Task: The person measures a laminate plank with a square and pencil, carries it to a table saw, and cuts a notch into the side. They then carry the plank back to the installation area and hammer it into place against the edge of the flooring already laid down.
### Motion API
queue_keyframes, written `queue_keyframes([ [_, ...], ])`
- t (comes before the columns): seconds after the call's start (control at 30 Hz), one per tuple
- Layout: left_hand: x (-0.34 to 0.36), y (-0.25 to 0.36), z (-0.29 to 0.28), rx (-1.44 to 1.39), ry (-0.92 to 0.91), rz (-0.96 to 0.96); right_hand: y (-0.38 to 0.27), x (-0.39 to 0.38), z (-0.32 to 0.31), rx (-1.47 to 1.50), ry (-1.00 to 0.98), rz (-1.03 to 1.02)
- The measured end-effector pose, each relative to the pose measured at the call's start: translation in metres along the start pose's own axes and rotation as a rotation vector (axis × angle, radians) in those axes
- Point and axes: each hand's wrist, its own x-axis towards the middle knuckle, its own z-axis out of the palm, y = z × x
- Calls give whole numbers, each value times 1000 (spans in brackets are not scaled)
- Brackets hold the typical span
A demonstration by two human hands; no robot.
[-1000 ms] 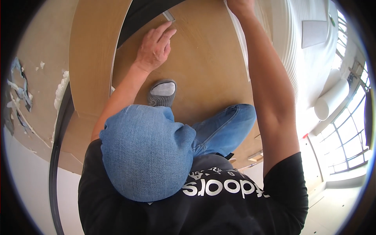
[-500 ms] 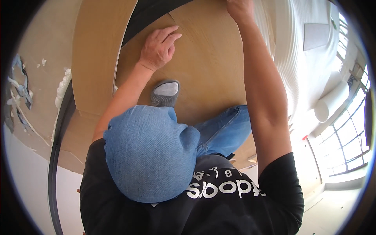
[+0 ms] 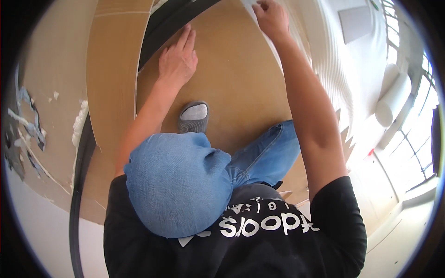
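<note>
My left hand (image 3: pixel 178 58) lies on a brown board (image 3: pixel 222 69), fingers stretched out and their tips at the edge of a dark strip (image 3: pixel 169 28). Nothing shows in its grasp. Farther off and to the right, my right hand (image 3: pixel 272 19) is at the board's right edge, beside a white border. Its fingers are curled together, and whatever they may pinch is too small to make out. My bent knee (image 3: pixel 181 185) in blue jeans and one foot in a grey slipper (image 3: pixel 194 118) are between my arms.
A tan panel (image 3: pixel 111 69) stands along the left of the dark strip. Rippled white sheeting (image 3: pixel 331 60) hangs or lies on the right. White rolls (image 3: pixel 391 102) are near the windows (image 3: pixel 412 143). Scraps and torn strips (image 3: pixel 30 116) lie at the far left.
My left hand has shifted slightly left and forward, its fingers now straighter and at the dark strip. My right hand has moved left and come further into view. The whole view has turned a little.
</note>
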Motion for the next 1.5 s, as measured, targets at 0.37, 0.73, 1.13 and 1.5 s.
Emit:
queue_keyframes([
  [0.37,5,30,17,308,37,195,303,-448,-159,-137,197,899],
  [0.73,-17,13,-40,270,-347,201,320,-810,38,-51,-7,1302],
  [1.13,-65,53,-156,464,-536,4,358,-876,65,637,40,1716],
  [1.5,-38,72,-90,486,-617,163,319,-800,-25,526,507,1389],
])
